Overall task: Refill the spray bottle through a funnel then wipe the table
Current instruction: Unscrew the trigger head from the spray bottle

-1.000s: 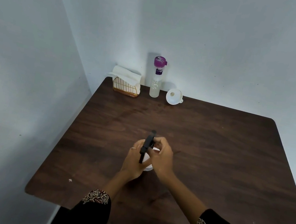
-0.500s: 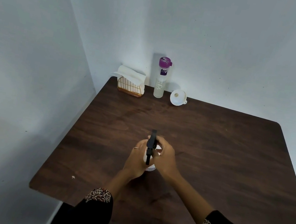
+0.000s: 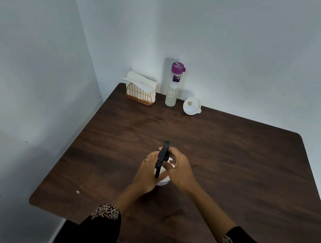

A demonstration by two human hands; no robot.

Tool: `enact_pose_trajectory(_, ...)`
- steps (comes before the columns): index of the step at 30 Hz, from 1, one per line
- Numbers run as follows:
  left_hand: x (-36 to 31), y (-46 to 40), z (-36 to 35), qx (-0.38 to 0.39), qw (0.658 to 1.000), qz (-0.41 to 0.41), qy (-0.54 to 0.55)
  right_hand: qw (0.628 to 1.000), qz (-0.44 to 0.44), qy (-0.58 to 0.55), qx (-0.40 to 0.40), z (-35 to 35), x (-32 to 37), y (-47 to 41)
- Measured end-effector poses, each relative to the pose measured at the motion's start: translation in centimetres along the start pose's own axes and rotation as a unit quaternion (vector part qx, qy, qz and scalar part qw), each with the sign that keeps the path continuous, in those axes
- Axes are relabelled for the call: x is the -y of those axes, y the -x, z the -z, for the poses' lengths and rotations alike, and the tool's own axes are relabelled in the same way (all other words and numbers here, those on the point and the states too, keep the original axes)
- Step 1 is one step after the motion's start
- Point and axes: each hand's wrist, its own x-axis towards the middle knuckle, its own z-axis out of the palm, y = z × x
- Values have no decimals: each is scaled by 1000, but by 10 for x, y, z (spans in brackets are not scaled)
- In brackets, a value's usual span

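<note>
Dark wooden table (image 3: 232, 163) shoved into a white corner. Both arms come in from the near edge, meeting mid-table. Left hand (image 3: 147, 173) wraps the white spray bottle (image 3: 162, 179) body, right hand (image 3: 179, 172) curls round its neck by the black trigger head (image 3: 162, 157). Along the far edge near the left corner: napkin holder (image 3: 141, 93), purple-capped water bottle (image 3: 173, 85), white funnel (image 3: 192, 106) on its side.
</note>
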Motion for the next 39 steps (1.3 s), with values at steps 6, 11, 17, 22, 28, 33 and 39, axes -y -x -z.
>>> enact_pose_trajectory(6,11,0,-3,7,999,51,2,997,-18,-12,-76,-14,-3,3)
enact_pose_trajectory(11,1,2,-2,-2,999,35,0,991,8,19,-135,-19,-6,3)
enact_pose_trajectory(17,2,2,-4,4,999,49,-7,988,31,-17,-147,-14,1,12)
enact_pose_trajectory(22,0,2,-3,3,996,80,-35,985,49,-51,-155,4,23,17)
enact_pose_trajectory(28,-6,2,0,4,995,41,-92,976,72,-103,-180,23,65,22)
enact_pose_trajectory(33,-7,3,-1,1,995,50,-87,967,108,-106,-206,40,96,26)
enact_pose_trajectory(39,-6,3,-1,-5,994,54,-94,956,126,-119,-236,53,116,27)
